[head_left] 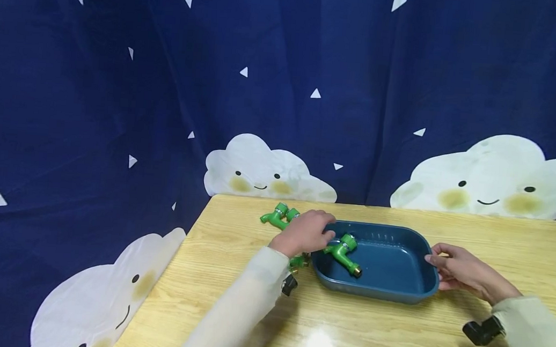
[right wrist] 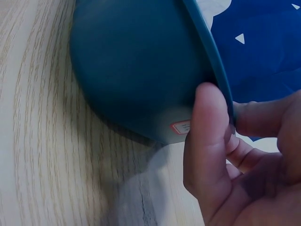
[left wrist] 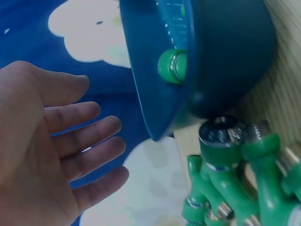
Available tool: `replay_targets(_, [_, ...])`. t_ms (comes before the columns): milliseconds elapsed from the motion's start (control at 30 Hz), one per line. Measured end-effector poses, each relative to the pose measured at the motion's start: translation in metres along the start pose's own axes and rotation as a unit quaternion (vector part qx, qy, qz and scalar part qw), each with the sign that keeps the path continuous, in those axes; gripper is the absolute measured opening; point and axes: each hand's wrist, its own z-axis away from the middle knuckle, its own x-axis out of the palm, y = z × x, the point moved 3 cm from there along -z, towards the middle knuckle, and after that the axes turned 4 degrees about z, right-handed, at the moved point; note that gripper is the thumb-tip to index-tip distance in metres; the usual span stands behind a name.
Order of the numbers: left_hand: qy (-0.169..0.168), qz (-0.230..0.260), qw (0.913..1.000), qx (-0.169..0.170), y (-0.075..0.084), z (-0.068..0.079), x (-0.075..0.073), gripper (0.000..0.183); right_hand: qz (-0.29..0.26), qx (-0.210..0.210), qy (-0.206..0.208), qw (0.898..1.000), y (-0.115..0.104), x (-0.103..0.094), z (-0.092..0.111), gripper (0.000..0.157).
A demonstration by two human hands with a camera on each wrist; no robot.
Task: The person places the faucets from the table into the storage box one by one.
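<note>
W/ fingers of R hand (head_left: 462, 272), pinching rim of tub (head_left: 397, 265); w/ those of L hand (head_left: 305, 233), loosely apart, holding nothing. Prob. early on: 1 green tap (head_left: 342, 252) in tub, other taps (left wrist: 268, 174) left outside on table (head_left: 194, 264), by tub's L end.

Table (head_left: 234, 240): light wood-look top, straight grain visible, far right corner rounded. A bright patch of glare shows on the near part of the surface. Standing directly on the top: one blue basin (head_left: 390, 295), oblong with rounded corners. Lying directly on the top: a cluster of green taps (head_left: 273, 218) with metal ends, close together just beside the basin's left end. Cluster partly hidden in the head view; exact count not determinable
</note>
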Motion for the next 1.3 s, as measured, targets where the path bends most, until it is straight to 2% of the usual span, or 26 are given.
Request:
replay_targets(167, [0.022,0.045,0.9987,-0.004,-0.02,0.011,-0.001,0.04,-0.009,0.004,-0.002,1.0,-0.001,0.0,0.0,0.017])
replay_targets(300, [0.033,0.042,0.9986,-0.005,-0.032,0.013,0.0,0.038,-0.008,0.003,-0.003,1.0,-0.002,0.0,0.001,0.017])
replay_targets(800, [0.013,0.053,0.998,-0.032,-0.052,0.015,0.009,0.04,-0.005,0.005,0.002,1.0,-0.002,0.002,0.001,0.018])
replay_targets(1033, [0.007,0.08,0.9952,-0.056,-0.062,0.021,0.011,0.043,-0.009,0.006,0.0,1.0,-0.002,0.0,0.002,0.016])
replay_targets(1300, [0.008,0.123,0.9904,-0.063,-0.074,0.028,0.013,0.042,-0.014,0.01,0.002,1.0,-0.003,0.002,0.002,0.016])
